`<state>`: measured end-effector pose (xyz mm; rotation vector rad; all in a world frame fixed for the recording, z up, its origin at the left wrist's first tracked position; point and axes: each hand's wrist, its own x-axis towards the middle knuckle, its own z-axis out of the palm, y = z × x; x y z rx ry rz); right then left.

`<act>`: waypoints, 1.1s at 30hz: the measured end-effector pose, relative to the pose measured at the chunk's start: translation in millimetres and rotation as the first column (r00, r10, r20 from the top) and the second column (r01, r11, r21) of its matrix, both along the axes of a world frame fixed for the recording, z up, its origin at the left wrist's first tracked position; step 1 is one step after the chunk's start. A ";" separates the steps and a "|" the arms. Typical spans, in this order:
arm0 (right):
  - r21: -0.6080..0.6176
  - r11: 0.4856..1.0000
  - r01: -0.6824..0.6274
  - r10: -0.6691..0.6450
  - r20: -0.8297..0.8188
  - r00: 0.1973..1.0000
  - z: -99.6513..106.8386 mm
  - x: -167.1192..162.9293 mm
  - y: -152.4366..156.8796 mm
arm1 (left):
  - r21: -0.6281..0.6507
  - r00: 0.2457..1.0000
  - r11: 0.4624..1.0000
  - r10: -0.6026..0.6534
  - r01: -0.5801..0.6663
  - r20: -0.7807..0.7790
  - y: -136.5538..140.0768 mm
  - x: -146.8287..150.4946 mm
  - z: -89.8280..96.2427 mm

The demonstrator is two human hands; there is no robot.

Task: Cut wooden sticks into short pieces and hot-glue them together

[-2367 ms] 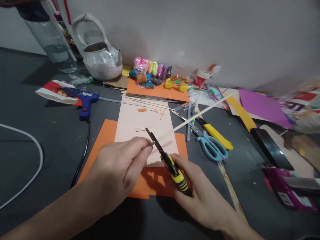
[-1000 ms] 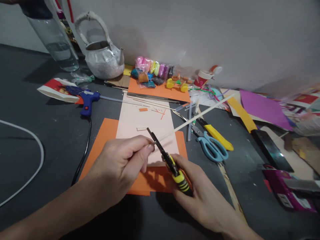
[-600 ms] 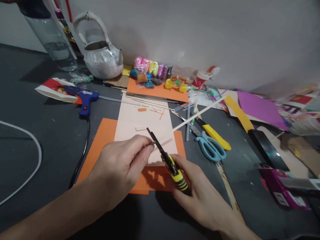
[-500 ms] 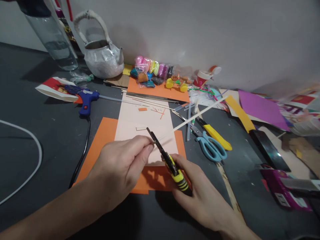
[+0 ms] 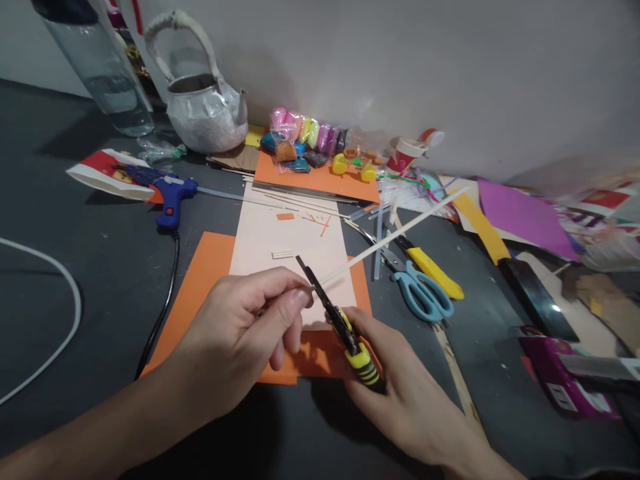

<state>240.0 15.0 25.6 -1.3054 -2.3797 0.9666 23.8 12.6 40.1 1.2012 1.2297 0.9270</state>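
Note:
My left hand [image 5: 260, 327] pinches the near end of a long, thin pale wooden stick [image 5: 395, 235] between thumb and fingertips. The stick slants up to the right above the papers. My right hand [image 5: 395, 380] is closed round pliers [image 5: 345, 337] with yellow and black handles. Their dark jaws point up and left and cross the stick just beside my left fingertips; I cannot tell how tightly they grip it. Below lies a pale sheet [image 5: 260, 233] on orange paper [image 5: 195, 293]. Several short cut stick pieces [image 5: 283, 255] lie side by side on the sheet.
Blue-handled scissors [image 5: 425, 293] and a yellow cutter [image 5: 437, 273] lie to the right, near a large black-handled knife [image 5: 537, 300] and a purple box [image 5: 555, 380]. On the left are a blue glue gun [image 5: 173, 200], a kettle [image 5: 205, 117] and a water bottle [image 5: 107, 80]. Bagged colourful clay [image 5: 300, 137] sits behind.
My left hand's lower fingers have loosened away from the palm, while thumb and forefinger still pinch the stick. The pliers and stick have barely shifted.

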 end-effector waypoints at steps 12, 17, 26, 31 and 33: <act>-0.037 0.999 0.027 -0.028 -0.023 0.999 0.1 -1.8 0.4 | 0.446 0.870 0.891 0.156 0.081 -0.468 0.4 -0.2 -5.5; -0.011 1.000 0.003 -0.003 -0.045 0.999 0.4 -1.5 0.3 | 0.399 0.897 0.915 0.123 0.063 -0.425 -2.4 -1.4 -4.7; 0.016 1.000 0.009 -0.010 0.017 1.000 -0.1 0.0 -2.1 | 0.069 0.992 0.997 -0.010 0.019 -0.125 -2.1 -1.0 -3.5; 0.021 0.999 0.027 -0.027 0.009 1.000 0.1 -1.0 -1.6 | 0.189 0.961 0.982 0.055 -0.003 -0.271 -0.6 2.3 -9.5; -0.005 0.999 0.034 -0.034 -0.002 0.999 0.8 -2.4 -0.1 | 0.254 0.937 0.967 0.089 0.000 -0.338 -0.6 3.1 -10.0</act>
